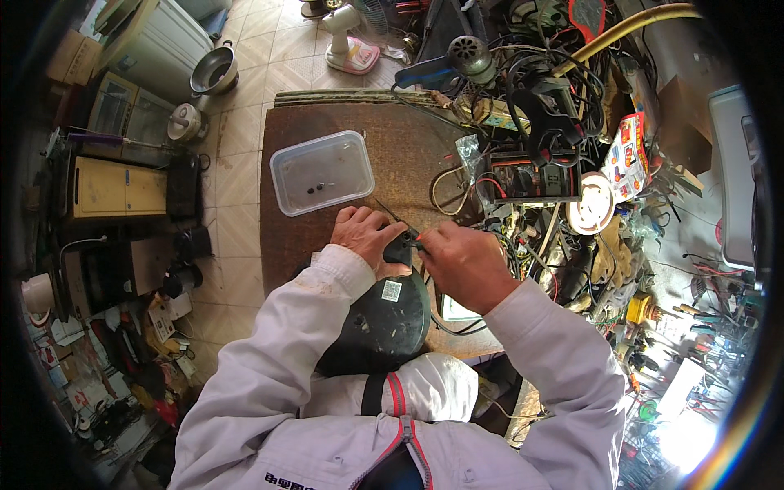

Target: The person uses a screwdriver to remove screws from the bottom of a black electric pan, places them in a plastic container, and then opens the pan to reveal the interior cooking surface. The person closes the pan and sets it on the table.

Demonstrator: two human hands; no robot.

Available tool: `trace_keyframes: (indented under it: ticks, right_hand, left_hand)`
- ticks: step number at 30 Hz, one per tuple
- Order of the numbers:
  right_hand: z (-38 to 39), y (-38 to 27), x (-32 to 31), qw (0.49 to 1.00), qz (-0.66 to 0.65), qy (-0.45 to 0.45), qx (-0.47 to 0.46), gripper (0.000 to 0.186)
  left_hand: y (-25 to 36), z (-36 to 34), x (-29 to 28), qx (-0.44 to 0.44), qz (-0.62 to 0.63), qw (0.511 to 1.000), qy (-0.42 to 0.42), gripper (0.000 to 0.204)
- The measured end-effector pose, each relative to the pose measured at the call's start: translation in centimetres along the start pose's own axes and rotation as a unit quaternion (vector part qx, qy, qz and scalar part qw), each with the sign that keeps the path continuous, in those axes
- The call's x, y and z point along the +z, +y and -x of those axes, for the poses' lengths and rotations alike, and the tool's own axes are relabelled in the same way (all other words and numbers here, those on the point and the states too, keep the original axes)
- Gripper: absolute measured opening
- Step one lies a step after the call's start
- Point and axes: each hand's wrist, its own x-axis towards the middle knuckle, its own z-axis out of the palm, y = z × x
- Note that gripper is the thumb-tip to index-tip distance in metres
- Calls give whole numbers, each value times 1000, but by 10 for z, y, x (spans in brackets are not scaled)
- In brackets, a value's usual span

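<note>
A black rounded appliance body [371, 331] with a small white square label rests against my lap at the table's near edge. Its narrower black end [400, 255] points away from me. My left hand [365, 238] grips that end, fingers curled over it and thumb stretched along its near side. Just right of it, my right hand [469, 260] is closed around a slim tool, of which a bit of green and red shows at the fingertips. A thin dark shaft [394, 214] slants up and left between the hands; whether it belongs to that tool I cannot tell.
A clear plastic tub [322, 173] with a few small dark parts stands on the brown wooden table [408, 135]. At right crowd a digital meter [535, 178], a round lit lamp [591, 204], tangled cables and a heat gun [457, 64]. A pink-based fan [353, 55] stands on the floor.
</note>
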Motion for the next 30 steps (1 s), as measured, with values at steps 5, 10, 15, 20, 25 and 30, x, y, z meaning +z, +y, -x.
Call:
trace_keyframes:
  ticks: [5,10,15,20,25,30]
  right_hand:
    - [-8,-9,1,999,-14,35,-38,22]
    - [-16,-22,-17,990,96,-90,57,27]
    - [-8,-13,-9,999,35,7,-33,29]
    - [-13,-22,-8,996,53,-75,18,27]
    - [-9,-24,-6,992,62,-86,64,31]
    - [-2,-18,6,998,55,2,2,31]
  left_hand:
    - [1,-1,-1,9,-8,1000,8,79]
    - [-1,1,4,1,-10,1000,16,79]
    - [1,0,2,5,-9,1000,16,79]
    - [-2,0,7,10,3,999,30,77]
    - [0,1,3,7,5,1000,24,78]
    - [-2,1,10,25,10,999,42,76]
